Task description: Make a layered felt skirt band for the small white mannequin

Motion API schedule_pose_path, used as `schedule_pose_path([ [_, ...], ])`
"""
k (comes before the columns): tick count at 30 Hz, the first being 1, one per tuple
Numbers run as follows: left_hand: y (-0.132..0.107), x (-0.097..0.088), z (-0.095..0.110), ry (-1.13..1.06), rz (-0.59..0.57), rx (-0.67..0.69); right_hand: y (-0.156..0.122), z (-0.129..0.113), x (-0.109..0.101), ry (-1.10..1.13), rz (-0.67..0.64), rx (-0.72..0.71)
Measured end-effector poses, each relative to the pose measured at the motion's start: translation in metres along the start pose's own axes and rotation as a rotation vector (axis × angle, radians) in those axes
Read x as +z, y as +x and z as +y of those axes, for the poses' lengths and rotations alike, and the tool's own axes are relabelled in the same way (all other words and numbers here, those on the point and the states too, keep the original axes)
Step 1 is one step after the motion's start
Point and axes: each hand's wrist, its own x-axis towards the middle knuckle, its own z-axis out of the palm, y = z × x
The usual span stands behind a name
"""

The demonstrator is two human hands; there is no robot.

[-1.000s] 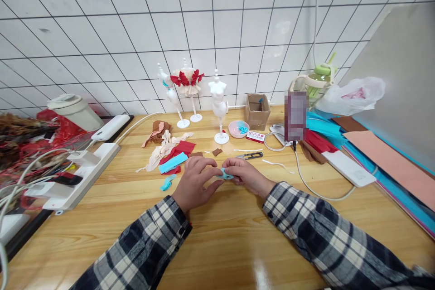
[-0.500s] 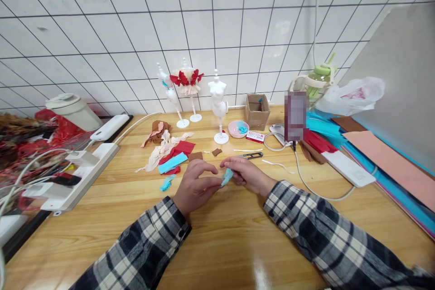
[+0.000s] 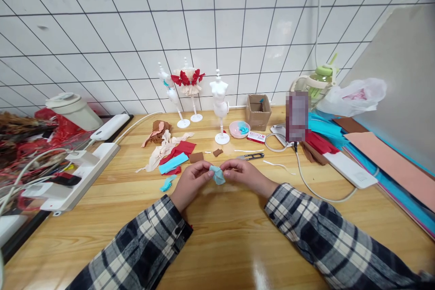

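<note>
A small piece of light-blue crepe paper (image 3: 218, 175) is held between my two hands, above the wooden table (image 3: 224, 244). My left hand (image 3: 193, 182) pinches its left edge between thumb and fingers. On the other side my right hand (image 3: 247, 176) grips the right edge the same way. The piece looks folded or gathered, its lower part hanging free. Left of my left hand lie a blue strip (image 3: 173, 162), a twisted blue scrap (image 3: 167, 183) and red paper (image 3: 180, 150). Thread snips (image 3: 253, 156) rest beyond my right hand.
A bare white mini mannequin (image 3: 220, 99) stands ahead, with a mannequin in a red-bowed cream dress (image 3: 189, 82) behind left. A pink bowl (image 3: 239, 129), a cardboard box (image 3: 258, 112) and a phone (image 3: 297, 118) stand right of it. A power strip (image 3: 81, 179) lies left.
Both hands have turned the blue paper so it faces me more openly. My left fingers, spread before, have closed on its left edge.
</note>
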Motion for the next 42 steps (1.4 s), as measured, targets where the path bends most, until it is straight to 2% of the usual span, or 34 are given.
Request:
schedule_pose_path([
  [4, -0.002, 0.005, -0.002, -0.25, -0.017, -0.105, 0.0, 0.005, 0.006, 0.021, -0.006, 0.048],
  [9, -0.001, 0.013, -0.001, -0.608, -0.009, -0.179, 0.001, 0.005, 0.012, 0.175, -0.004, 0.02],
  [14, 0.003, 0.013, -0.001, -0.805, 0.054, -0.24, -0.001, 0.001, 0.015, 0.237, 0.057, 0.005],
  [15, 0.004, 0.012, -0.001, -0.822, 0.067, -0.241, -0.003, -0.001, 0.015, 0.237, 0.023, -0.005],
  [19, 0.008, 0.003, 0.0, -0.887, 0.121, -0.239, -0.006, -0.007, 0.009, 0.067, -0.296, -0.101],
  [20, 0.009, 0.001, 0.001, -0.895, 0.138, -0.234, -0.005, -0.007, 0.008, 0.001, -0.297, -0.125],
  [21, 0.009, -0.001, 0.001, -0.892, 0.149, -0.23, -0.004, -0.005, 0.008, -0.052, -0.243, -0.135],
  [23, 0.008, -0.003, 0.001, -0.834, 0.151, -0.226, -0.002, 0.0, 0.007, -0.085, -0.063, -0.098],
  [25, 0.006, -0.002, 0.0, -0.686, 0.107, -0.249, 0.001, 0.004, 0.005, 0.005, 0.026, 0.001],
  [28, 0.001, 0.004, -0.001, -0.369, -0.03, -0.311, 0.003, 0.005, 0.003, 0.155, -0.03, 0.096],
  [30, -0.002, 0.009, 0.001, -0.21, -0.117, -0.328, 0.002, 0.003, 0.003, 0.121, -0.066, 0.107],
  [32, -0.003, 0.013, 0.003, -0.104, -0.157, -0.317, 0.001, 0.002, 0.004, 0.033, -0.06, 0.129],
  [38, -0.003, 0.016, 0.004, 0.198, -0.134, -0.25, 0.004, 0.004, 0.01, -0.07, 0.063, 0.228],
  [40, -0.003, 0.016, 0.002, 0.278, -0.114, -0.241, 0.005, 0.005, 0.01, -0.08, 0.093, 0.189],
  [42, -0.003, 0.014, 0.001, 0.25, -0.137, -0.228, 0.004, 0.004, 0.009, -0.069, 0.099, 0.121],
])
